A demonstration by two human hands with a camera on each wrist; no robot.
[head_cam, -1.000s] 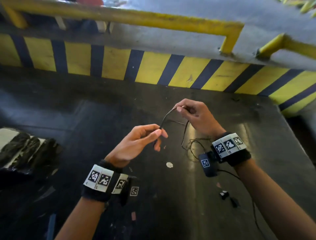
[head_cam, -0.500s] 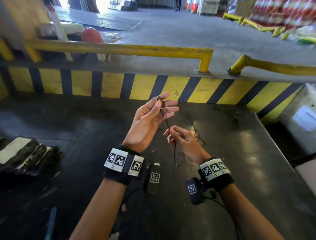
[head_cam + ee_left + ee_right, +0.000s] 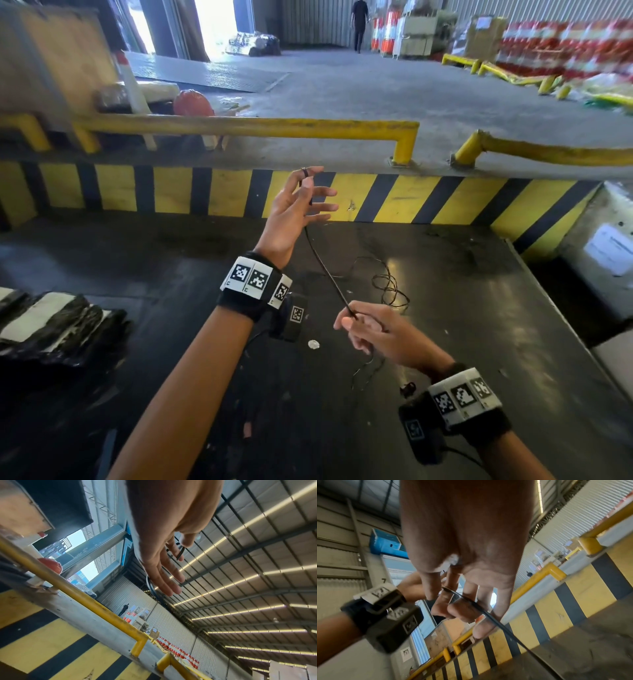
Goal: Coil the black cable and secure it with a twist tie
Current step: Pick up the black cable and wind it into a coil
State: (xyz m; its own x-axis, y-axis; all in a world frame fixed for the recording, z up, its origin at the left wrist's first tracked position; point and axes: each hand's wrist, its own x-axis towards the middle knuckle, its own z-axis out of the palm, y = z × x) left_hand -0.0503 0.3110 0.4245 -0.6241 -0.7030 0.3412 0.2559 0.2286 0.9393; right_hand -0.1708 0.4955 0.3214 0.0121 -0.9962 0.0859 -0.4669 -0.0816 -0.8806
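Observation:
The thin black cable (image 3: 325,267) runs taut between my two hands above the dark tabletop (image 3: 479,325). My left hand (image 3: 306,178) is raised, pinching the cable's upper end between thumb and forefinger, the other fingers spread straight. In the left wrist view the cable (image 3: 181,553) lies under the thumb. Lower and nearer to me, my right hand (image 3: 352,318) pinches the cable, and the right wrist view shows its fingers curled round the cable (image 3: 471,601). A loose tangle of the cable (image 3: 390,284) lies on the table beyond the right hand. I see no twist tie.
Black wrapped bundles (image 3: 51,329) lie at the table's left. A yellow-and-black striped curb (image 3: 376,195) and a yellow rail (image 3: 239,125) bound the far side. A small dark object (image 3: 407,389) lies near my right wrist. The table's right edge (image 3: 555,308) drops off. A person (image 3: 359,20) walks far off.
My left hand has risen with the cable end while the right hand slid down toward me, drawing the stretch between them longer and taut. The head view has tilted upward.

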